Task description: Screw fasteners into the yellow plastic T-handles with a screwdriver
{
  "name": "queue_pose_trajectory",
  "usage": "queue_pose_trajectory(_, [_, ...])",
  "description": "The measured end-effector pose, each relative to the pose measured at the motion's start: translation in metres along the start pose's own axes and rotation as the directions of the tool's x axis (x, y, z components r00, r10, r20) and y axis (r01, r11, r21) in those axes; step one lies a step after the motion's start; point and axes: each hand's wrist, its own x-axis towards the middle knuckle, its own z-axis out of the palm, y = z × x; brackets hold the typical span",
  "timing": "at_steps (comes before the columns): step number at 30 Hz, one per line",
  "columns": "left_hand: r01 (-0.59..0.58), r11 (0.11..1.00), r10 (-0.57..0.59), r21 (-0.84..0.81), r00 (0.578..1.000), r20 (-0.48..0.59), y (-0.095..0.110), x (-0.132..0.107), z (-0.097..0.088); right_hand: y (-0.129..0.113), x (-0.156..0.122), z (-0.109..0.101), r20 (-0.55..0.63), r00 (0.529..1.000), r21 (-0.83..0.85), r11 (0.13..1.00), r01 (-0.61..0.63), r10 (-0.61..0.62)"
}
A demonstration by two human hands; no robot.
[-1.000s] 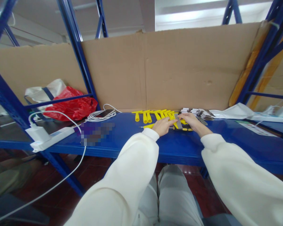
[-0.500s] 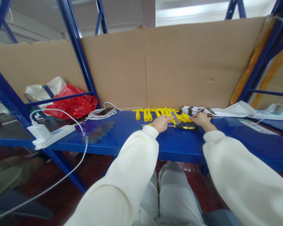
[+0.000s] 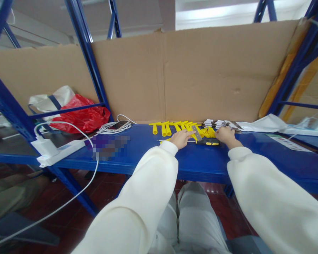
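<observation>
My left hand (image 3: 180, 139) is closed around a yellow handle, whose end shows under the wrist. A flat grey metal plate (image 3: 197, 134) sits by its fingertips, seemingly part of the same yellow-handled tool. My right hand (image 3: 226, 136) has its fingers curled together beside a heap of small yellow parts (image 3: 208, 132); what they hold, if anything, is hidden. Just below, a screwdriver (image 3: 208, 141) with a black and yellow grip lies on the blue shelf, its shaft pointing left. Yellow T-shaped handles (image 3: 163, 129) stand in a row behind my left hand.
Stacked white and dark strips (image 3: 214, 123) lie behind the right hand, against the cardboard wall (image 3: 201, 77). A white plastic bag (image 3: 265, 124) and printed sheet (image 3: 288, 142) are at right. Coiled white cable (image 3: 113, 128), a power strip (image 3: 65, 152) and a red bag (image 3: 81, 114) are left.
My right hand's fingers have drawn in slightly at the edge of the small yellow parts. My left hand stays nearly still with the yellow-handled tool.
</observation>
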Motion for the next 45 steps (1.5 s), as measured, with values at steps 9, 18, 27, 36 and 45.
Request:
queue_pose_trajectory(9, [0.010,1.000,-0.010,0.001,1.000,0.019,0.003,-0.002,-0.004,0.000,0.002,-0.002,-0.174,0.974,0.143,0.982,-0.119,0.144])
queue_pose_trajectory(18, [0.004,1.000,-0.005,0.021,0.999,0.035,0.001,-0.002,-0.003,-0.014,-0.002,-0.016,-0.193,0.857,0.793,0.590,-0.150,0.477])
queue_pose_trajectory(27, [0.004,1.000,-0.004,-0.024,1.000,0.000,-0.002,0.001,0.001,-0.036,-0.020,-0.028,0.398,0.890,0.887,0.155,-0.435,0.223])
queue_pose_trajectory(36, [0.048,0.998,-0.047,-0.048,0.999,0.013,-0.002,0.004,0.003,-0.056,-0.028,-0.034,0.291,0.956,0.950,0.128,-0.285,-0.032])
queue_pose_trajectory(45, [0.094,0.994,-0.096,-0.058,0.995,-0.032,0.002,0.010,0.008,-0.068,-0.024,-0.015,0.149,0.985,0.913,0.395,-0.103,-0.087])
